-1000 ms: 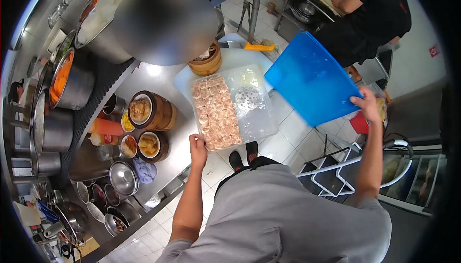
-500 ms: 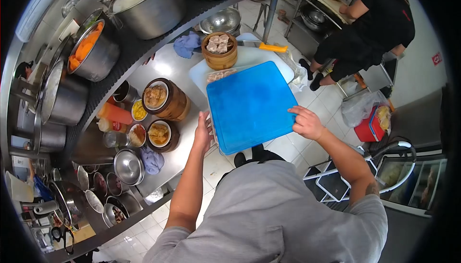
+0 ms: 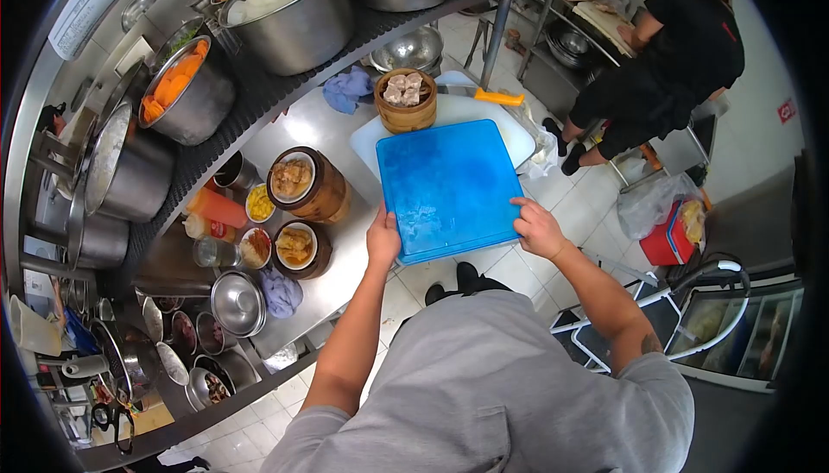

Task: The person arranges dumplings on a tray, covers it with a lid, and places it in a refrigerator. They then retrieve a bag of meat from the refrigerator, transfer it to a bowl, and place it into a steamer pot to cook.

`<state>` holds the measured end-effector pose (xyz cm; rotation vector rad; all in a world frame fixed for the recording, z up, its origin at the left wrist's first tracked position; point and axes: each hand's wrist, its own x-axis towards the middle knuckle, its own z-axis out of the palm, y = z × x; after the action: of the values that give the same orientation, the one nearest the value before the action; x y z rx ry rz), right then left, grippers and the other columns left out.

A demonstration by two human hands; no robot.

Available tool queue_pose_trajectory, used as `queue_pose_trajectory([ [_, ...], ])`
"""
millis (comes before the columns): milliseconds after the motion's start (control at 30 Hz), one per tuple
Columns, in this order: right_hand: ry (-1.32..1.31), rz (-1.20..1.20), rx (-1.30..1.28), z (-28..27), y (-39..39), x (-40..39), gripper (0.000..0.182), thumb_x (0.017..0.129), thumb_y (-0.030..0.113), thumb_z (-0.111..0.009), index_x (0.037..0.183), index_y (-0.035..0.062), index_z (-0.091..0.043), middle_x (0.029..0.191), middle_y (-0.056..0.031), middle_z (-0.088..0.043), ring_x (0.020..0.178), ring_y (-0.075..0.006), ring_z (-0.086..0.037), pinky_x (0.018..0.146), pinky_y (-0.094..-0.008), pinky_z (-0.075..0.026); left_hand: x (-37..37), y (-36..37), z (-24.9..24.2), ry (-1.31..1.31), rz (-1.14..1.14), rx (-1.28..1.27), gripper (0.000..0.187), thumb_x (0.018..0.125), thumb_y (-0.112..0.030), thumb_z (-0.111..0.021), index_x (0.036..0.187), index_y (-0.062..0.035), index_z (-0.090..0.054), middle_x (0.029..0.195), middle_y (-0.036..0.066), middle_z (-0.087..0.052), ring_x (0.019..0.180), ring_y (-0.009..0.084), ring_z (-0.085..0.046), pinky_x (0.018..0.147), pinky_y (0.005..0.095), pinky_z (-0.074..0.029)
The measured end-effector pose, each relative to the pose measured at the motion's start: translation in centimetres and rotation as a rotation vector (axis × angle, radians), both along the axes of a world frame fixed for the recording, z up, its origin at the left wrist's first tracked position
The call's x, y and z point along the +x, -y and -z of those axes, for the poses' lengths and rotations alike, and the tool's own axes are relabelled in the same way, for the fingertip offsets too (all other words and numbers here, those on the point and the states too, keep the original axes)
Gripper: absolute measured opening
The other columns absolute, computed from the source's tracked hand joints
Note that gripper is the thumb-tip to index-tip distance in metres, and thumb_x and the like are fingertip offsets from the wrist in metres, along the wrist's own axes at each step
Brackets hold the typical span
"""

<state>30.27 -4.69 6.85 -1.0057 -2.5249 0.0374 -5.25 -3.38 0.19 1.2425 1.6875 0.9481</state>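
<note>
A square blue lid lies flat over a shallow container, whose pale edge shows along the bottom. At its lower left side, my left hand is closed on the edge. My right hand pinches the lid's right side near the lower corner. Beyond the lid, a bamboo steamer with pale dumplings stands on a white cutting board. A knife with a yellow handle rests on the board behind it.
Two steamers with filled bowls, sauce bottles and metal bowls stand left. Large pots line the shelf above. A person in black works at upper right. A white-framed stepladder stands right.
The blue lid has come down level over the container, covering the food seen at its far edge. My right hand has moved left and my left hand has closed in on the side.
</note>
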Motion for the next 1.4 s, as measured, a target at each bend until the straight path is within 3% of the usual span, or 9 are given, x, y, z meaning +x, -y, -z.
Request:
queue_pose_trajectory([
  [233, -0.090, 0.173, -0.152, -2.2, 0.4, 0.8, 0.030, 0.073, 0.014, -0.070, 0.100, 0.0073, -0.059, 0.097, -0.0137, -0.059, 0.110, -0.0342, -0.058, 0.094, -0.0406, -0.047, 1.0, 1.0, -0.5, -0.119, -0.094, -0.057, 0.047, 0.102, -0.032, -0.038, 0.137, -0.0024, -0.049, 0.124, 0.025, -0.060, 0.114, 0.0410, -0.058, 0.096, 0.0438, -0.045],
  [333, -0.834, 0.900, -1.079, 3.3, -1.6, 0.2, 0.071, 0.091, 0.060, -0.050, 0.110, -0.0080, -0.059, 0.099, -0.0203, -0.063, 0.094, -0.0281, -0.062, 0.086, -0.0406, -0.047, 1.0, 1.6, 3.5, -0.042, -0.125, -0.146, 0.053, 0.102, -0.040, -0.034, 0.128, 0.0012, -0.056, 0.116, 0.029, -0.062, 0.108, 0.0426, -0.060, 0.092, 0.0450, -0.046],
  [433, -0.612, 1.037, -1.110, 6.8, -2.4, -2.3, 0.088, 0.091, 0.073, -0.034, 0.105, -0.0087, -0.064, 0.092, -0.0237, -0.066, 0.087, -0.0324, -0.063, 0.080, -0.0443, -0.049, 1.7, 2.5, 2.9, -0.068, -0.135, -0.188, 0.064, 0.102, -0.048, -0.030, 0.105, 0.0054, -0.066, 0.099, 0.030, -0.067, 0.094, 0.0426, -0.064, 0.082, 0.0474, -0.047],
  [667, -0.790, 1.057, -1.031, -1.5, 4.3, 2.3, 0.069, 0.096, 0.057, -0.045, 0.122, -0.0051, -0.058, 0.118, -0.0242, -0.062, 0.108, -0.0352, -0.060, 0.094, -0.0408, -0.046, 5.9, 6.1, -3.1, 0.182, -0.017, 0.037, 0.060, 0.105, -0.039, -0.031, 0.121, 0.0137, -0.055, 0.118, 0.027, -0.061, 0.108, 0.0331, -0.058, 0.098, 0.0396, -0.042],
  [733, -1.476, 0.433, -1.227, -3.9, 6.0, 6.6, 0.063, 0.093, 0.034, -0.062, 0.140, -0.0014, -0.041, 0.137, -0.0198, -0.050, 0.117, -0.0309, -0.056, 0.099, -0.0406, -0.045, 9.0, 4.1, -5.4, 0.269, 0.036, 0.047, 0.061, 0.105, -0.040, -0.031, 0.121, 0.0142, -0.054, 0.118, 0.027, -0.061, 0.108, 0.0325, -0.058, 0.098, 0.0393, -0.042],
  [867, -1.689, 0.296, -1.101, -10.1, 8.9, 12.9, 0.077, 0.086, 0.018, -0.069, 0.147, 0.0027, -0.025, 0.135, -0.0153, -0.050, 0.102, -0.0283, -0.064, 0.085, -0.0423, -0.055, 16.5, -1.6, -10.2, 0.366, 0.221, 0.021, 0.065, 0.104, -0.046, -0.034, 0.128, 0.0125, -0.048, 0.125, 0.022, -0.057, 0.111, 0.0291, -0.056, 0.100, 0.0381, -0.041],
  [1067, -1.896, 0.397, -0.691, -12.0, 12.4, 23.0, 0.078, 0.082, 0.012, -0.070, 0.146, 0.0024, -0.026, 0.128, -0.0178, -0.053, 0.092, -0.0250, -0.068, 0.052, -0.0342, -0.058, 37.7, -17.0, -19.4, 0.801, 0.797, 0.015, 0.070, 0.101, -0.052, -0.039, 0.147, -0.0004, -0.031, 0.147, 0.015, -0.041, 0.131, 0.0300, -0.045, 0.109, 0.0416, -0.037],
  [1267, -1.957, 0.680, -0.371, -14.2, 14.8, 33.3, 0.079, 0.076, 0.018, -0.077, 0.141, 0.0021, -0.036, 0.131, -0.0106, -0.052, 0.126, -0.0211, -0.044, 0.108, -0.0370, -0.031, 66.0, -22.5, -24.8, 0.691, 1.043, -0.141, 0.060, 0.100, -0.044, -0.045, 0.144, -0.0047, -0.037, 0.141, 0.013, -0.048, 0.125, 0.0251, -0.050, 0.105, 0.0383, -0.040],
  [1400, -2.007, 0.815, -0.064, -17.2, 16.1, 38.7, 0.078, 0.076, 0.016, -0.076, 0.141, 0.0008, -0.036, 0.131, -0.0097, -0.052, 0.122, -0.0203, -0.047, 0.105, -0.0364, -0.036, 82.5, -21.2, -27.5, 0.706, 1.374, -0.221, 0.055, 0.100, -0.040, -0.047, 0.142, -0.0057, -0.040, 0.138, 0.012, -0.050, 0.122, 0.0251, -0.052, 0.103, 0.0390, -0.042],
])
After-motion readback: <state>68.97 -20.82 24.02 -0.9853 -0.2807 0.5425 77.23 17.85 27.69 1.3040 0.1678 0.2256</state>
